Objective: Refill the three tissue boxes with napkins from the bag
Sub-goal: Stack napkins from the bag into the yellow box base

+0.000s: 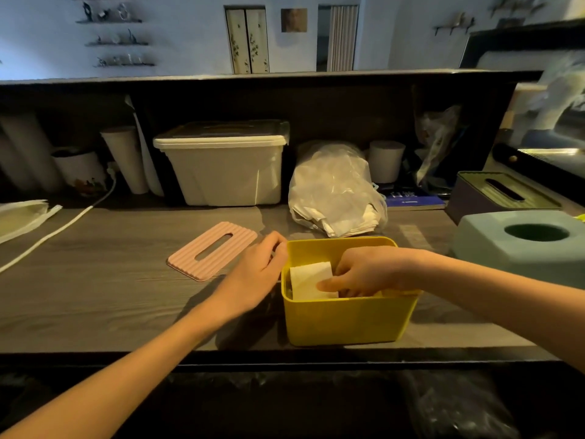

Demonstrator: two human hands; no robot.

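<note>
An open yellow tissue box (345, 318) stands near the counter's front edge. White napkins (311, 278) lie inside it. My right hand (361, 270) reaches into the box, its fingers and thumb curled on the napkins. My left hand (256, 274) holds the box's left rim. The box's pink ribbed lid (212, 250) lies flat to the left. A clear plastic bag (335, 191) with white napkins sits behind the box. A pale green tissue box (519, 248) with a round hole and a dark tissue box (500, 194) with a slot stand at the right.
A cream lidded storage bin (221, 163) stands at the back under a shelf. White cups (126, 156) and a paper roll (386, 160) flank it. A white cable (57, 229) runs across the left of the wooden counter (110, 289). A blue booklet (411, 199) lies beside the bag.
</note>
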